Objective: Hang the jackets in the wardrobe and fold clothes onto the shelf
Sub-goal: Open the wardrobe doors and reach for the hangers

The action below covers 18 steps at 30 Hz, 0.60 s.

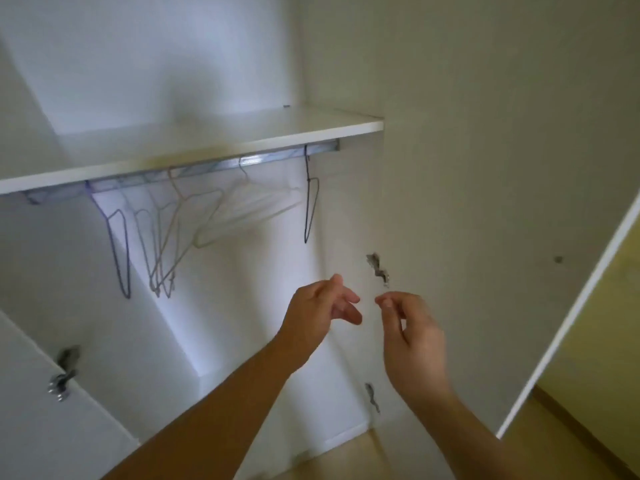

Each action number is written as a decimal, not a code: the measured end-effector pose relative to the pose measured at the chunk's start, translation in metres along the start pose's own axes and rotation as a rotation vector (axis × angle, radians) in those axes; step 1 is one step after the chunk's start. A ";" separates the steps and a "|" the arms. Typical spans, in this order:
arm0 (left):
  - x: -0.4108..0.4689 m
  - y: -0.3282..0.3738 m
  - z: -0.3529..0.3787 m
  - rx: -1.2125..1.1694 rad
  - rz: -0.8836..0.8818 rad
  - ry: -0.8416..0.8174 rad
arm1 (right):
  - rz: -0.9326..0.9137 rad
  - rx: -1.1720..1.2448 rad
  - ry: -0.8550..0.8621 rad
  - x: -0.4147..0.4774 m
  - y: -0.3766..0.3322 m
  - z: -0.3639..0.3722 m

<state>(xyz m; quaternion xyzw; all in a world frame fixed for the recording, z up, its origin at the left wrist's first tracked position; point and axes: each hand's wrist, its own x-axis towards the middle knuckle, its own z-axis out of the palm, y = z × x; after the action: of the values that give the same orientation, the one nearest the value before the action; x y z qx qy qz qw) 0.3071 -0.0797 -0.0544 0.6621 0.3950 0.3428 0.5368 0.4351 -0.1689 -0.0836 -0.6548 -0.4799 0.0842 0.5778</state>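
Both hands, left hand [320,308] and right hand [410,336], hover empty with fingers loosely open at frame centre, below the hangers [180,223], likely to fetch one.

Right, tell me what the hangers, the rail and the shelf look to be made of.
Hangers: thin bent wire, probably metal with a pale or purple coating; the dark hanger hangs alone at the right.
Rail: shiny silvery metal, judging by its reflections.
Shelf: flat white board with a smooth matt face, likely laminated; the core is hidden.
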 end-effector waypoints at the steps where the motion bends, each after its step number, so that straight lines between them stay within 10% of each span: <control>1: -0.007 -0.007 -0.014 0.009 -0.026 0.052 | 0.012 -0.012 -0.076 0.002 -0.002 0.012; 18: -0.021 -0.066 -0.311 0.305 -0.170 0.926 | -0.168 -0.039 -0.803 0.003 -0.086 0.233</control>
<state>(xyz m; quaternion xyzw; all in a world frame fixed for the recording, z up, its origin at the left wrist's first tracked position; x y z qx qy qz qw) 0.0143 0.0455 -0.0611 0.4768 0.6902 0.4944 0.2277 0.2363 -0.0204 -0.0839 -0.5391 -0.7207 0.2764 0.3371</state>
